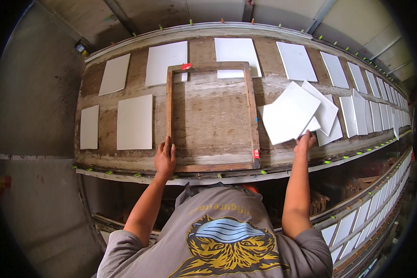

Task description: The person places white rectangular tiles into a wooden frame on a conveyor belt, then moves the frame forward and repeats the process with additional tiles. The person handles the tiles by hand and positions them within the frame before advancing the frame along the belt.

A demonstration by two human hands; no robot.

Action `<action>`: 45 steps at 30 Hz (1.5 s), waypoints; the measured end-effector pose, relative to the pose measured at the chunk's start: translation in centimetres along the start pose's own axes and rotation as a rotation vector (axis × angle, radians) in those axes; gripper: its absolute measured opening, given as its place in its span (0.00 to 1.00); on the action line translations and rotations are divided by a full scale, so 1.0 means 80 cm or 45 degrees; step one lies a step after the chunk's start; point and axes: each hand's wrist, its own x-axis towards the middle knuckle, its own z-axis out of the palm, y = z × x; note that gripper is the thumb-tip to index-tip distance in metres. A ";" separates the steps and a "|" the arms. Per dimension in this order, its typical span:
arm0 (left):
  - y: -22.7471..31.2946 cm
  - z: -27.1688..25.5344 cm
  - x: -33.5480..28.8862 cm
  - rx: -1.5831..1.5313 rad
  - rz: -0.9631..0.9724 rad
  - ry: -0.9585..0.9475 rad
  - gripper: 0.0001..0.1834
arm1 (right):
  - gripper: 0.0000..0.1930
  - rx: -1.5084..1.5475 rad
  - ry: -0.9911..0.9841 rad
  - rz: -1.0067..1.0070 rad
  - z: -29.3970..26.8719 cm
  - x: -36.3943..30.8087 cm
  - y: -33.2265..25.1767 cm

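A rectangular wooden frame (170, 111) lies on the long table in front of me, its top rail overlapping two white panels. I cannot tell whether mesh is stretched across it. My left hand (165, 157) is closed around the lower part of its left rail. To the right of the frame, several white panels lie in a loose, fanned pile. At the lower right edge of the top panel (292, 113), my right hand (304, 141) is closed, with its fingers curled at that edge. Something dark shows beside those fingers, too small to name.
White panels (135, 123) lie in two rows along the stained brown table (208, 120), running far to the right. Small green clips (327, 162) line its edges. Another rack of white panels (345, 227) stands lower right. A grey wall (32, 83) is at the left.
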 end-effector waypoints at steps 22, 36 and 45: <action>-0.008 -0.006 0.010 -0.010 0.117 0.018 0.33 | 0.44 -0.097 0.384 -1.171 0.019 -0.241 -0.204; 0.124 -0.043 0.044 -1.767 -0.072 -0.642 0.25 | 0.35 0.666 -0.468 -0.202 0.142 -0.399 -0.065; 0.103 -0.154 0.140 -0.946 0.341 -0.816 0.17 | 0.43 -1.021 -1.049 -1.803 0.149 -0.377 -0.158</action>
